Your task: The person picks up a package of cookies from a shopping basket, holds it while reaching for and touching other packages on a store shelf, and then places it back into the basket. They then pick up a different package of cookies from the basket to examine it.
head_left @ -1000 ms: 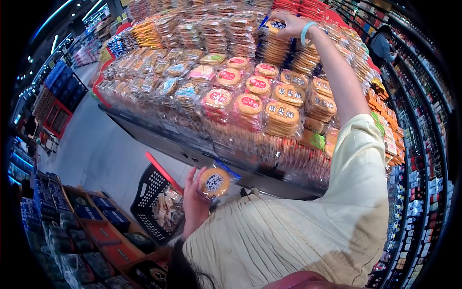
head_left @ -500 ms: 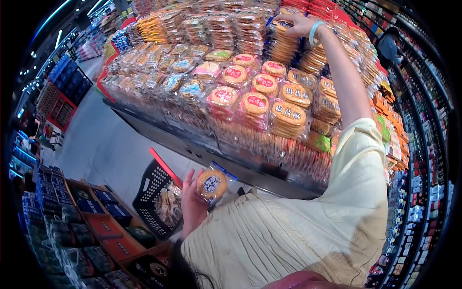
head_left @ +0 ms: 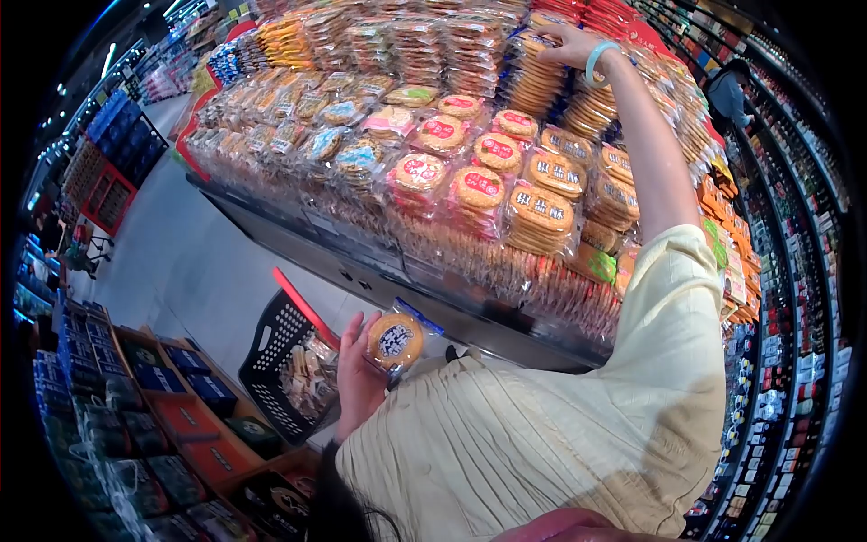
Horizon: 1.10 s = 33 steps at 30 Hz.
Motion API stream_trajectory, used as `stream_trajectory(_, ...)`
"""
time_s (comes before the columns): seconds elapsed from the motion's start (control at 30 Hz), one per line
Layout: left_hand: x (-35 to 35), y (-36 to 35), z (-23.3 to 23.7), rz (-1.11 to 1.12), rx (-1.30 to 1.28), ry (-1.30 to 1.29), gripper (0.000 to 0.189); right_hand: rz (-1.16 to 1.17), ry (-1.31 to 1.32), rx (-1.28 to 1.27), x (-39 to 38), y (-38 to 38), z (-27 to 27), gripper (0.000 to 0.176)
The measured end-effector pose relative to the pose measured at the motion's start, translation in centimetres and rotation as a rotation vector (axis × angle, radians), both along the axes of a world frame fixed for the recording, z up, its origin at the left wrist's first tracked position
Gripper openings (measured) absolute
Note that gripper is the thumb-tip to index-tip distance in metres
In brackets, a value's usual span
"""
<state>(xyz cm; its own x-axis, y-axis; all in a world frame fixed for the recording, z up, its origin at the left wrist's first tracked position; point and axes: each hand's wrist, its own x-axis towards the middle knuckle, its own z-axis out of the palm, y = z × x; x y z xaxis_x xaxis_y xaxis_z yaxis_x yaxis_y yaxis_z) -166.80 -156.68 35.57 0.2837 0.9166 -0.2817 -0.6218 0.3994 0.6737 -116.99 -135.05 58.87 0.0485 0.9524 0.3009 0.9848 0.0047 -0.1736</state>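
Note:
My left hand [head_left: 359, 369] is low, near my body, with its fingers closed around the edge of a biscuit pack [head_left: 396, 341]. That pack holds a round golden biscuit with dark printing, in clear wrap with a blue end. Far across the display my right hand [head_left: 573, 45], with a pale bracelet on its wrist, is at the top of a tall stack of similar biscuit packs [head_left: 529, 79]. Its bent fingers and thumb close over the edge of the uppermost pack. A black shopping basket [head_left: 267, 348] with a red handle stands left of my left hand, with small wrapped items inside.
Stacks of oval biscuit packs [head_left: 540, 215] and red-labelled round packs [head_left: 477, 191] cover the slanted display before me. Boxed goods [head_left: 194, 426] stand at lower left. A person [head_left: 728, 95] is by the shelves at upper right. Grey floor [head_left: 185, 248] runs along the left.
The fingers of my right hand have drawn together at the stack top. My left hand still holds its biscuit pack, and the view has shifted slightly.

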Motion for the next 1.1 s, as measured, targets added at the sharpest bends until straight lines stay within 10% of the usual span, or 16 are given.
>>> stream_trajectory(0.3, -0.4, 0.3, -0.1, 0.034, 0.028, -0.019, 0.047, 0.139, -0.109, 0.033, 4.6, 2.8, -0.4, 0.063)
stream_trajectory(0.4, -0.9, 0.4, 0.1, 0.047, 0.129, -0.110, 0.046, 0.399, 0.655, 0.097, -5.5, -2.6, -0.1, 0.040)
stream_trajectory(0.53, -0.2, 0.6, 1.3, 0.117, 0.198, -0.144, 0.050, 0.508, -0.238, 0.090, -20.0, -12.4, -0.2, 0.060)
stream_trajectory(0.83, 0.0, 0.5, 2.4, 0.156, 0.254, -0.191, 0.050, 1.122, -0.232, 0.073, -29.6, -15.0, -9.0, 0.072)
stream_trajectory(1.1, -0.9, 0.3, 2.0, 0.242, 0.215, -0.168, 0.052, 1.018, -0.035, 0.163, -32.1, -15.3, -13.1, 0.074)
